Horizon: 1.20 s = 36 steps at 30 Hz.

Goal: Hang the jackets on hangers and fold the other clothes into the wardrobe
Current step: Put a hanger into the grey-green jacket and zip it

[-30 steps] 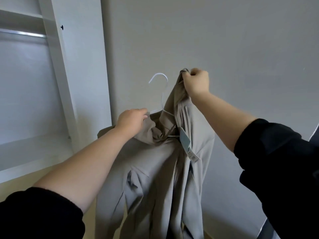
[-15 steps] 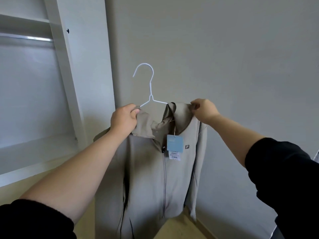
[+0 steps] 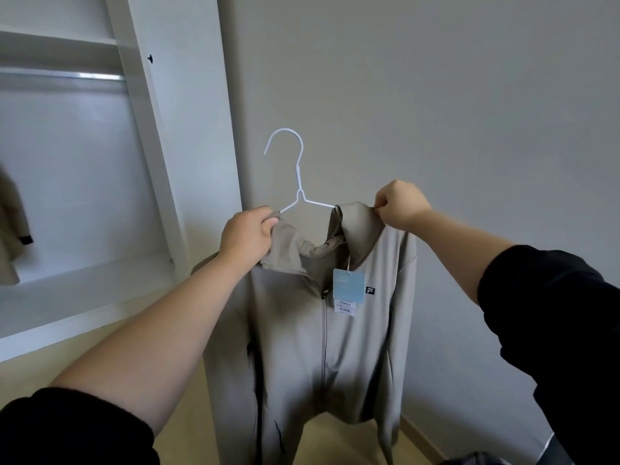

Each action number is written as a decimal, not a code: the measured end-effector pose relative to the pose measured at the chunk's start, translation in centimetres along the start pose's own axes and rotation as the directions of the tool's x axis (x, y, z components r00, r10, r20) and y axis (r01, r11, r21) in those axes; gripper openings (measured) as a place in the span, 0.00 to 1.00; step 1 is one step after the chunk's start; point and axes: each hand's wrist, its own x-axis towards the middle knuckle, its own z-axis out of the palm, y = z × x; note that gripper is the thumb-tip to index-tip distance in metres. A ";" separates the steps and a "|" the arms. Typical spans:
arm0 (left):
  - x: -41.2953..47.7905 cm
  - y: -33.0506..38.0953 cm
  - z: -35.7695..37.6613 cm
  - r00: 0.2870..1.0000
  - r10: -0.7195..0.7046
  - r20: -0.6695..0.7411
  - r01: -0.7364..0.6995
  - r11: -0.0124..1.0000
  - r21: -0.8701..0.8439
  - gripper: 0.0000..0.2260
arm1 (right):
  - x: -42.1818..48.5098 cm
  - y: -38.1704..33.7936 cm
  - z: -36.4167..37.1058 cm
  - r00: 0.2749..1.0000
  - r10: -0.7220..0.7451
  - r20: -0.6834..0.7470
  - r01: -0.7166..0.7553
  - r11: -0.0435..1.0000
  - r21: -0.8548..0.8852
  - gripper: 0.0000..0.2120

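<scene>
Head view: the left hand [image 3: 246,238] grips the beige jacket [image 3: 322,337] at its left collar; the right hand [image 3: 399,209] pinches the right collar. The hands are apart. The jacket hangs on a white hanger [image 3: 297,182], held before the wall [image 3: 436,95], right of the wardrobe [image 3: 141,112].

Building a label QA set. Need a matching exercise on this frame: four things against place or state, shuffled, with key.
Things:
1. hanger
2. blue tag
3. right hand
4. metal rail

Place or state:
A. pinches the jacket collar
B. high up inside the wardrobe
C. hook points up, caught on nothing
D. dangles at the chest

Pairs: 1-C, 2-D, 3-A, 4-B
</scene>
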 end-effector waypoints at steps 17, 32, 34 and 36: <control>2.2 2.9 -0.8 0.986 -0.147 -0.073 0.137 0.982 -0.130 0.10 | 0.6 -0.1 -2.7 0.991 0.044 -0.128 0.008 0.926 0.378 0.08; 3.6 8.5 0.8 0.993 -0.116 -0.027 0.107 0.964 -0.242 0.18 | -3.3 -1.0 5.2 0.992 0.071 0.107 -0.068 0.997 -0.030 0.12; 3.5 8.6 1.1 0.990 -0.140 -0.022 0.131 0.963 -0.237 0.19 | -2.7 -0.2 5.9 0.986 0.104 0.133 -0.126 0.979 0.163 0.05; 3.5 8.2 1.2 0.982 -0.186 -0.031 0.175 0.960 -0.218 0.19 | -2.4 0.2 5.9 0.988 0.090 0.126 -0.128 0.933 0.335 0.01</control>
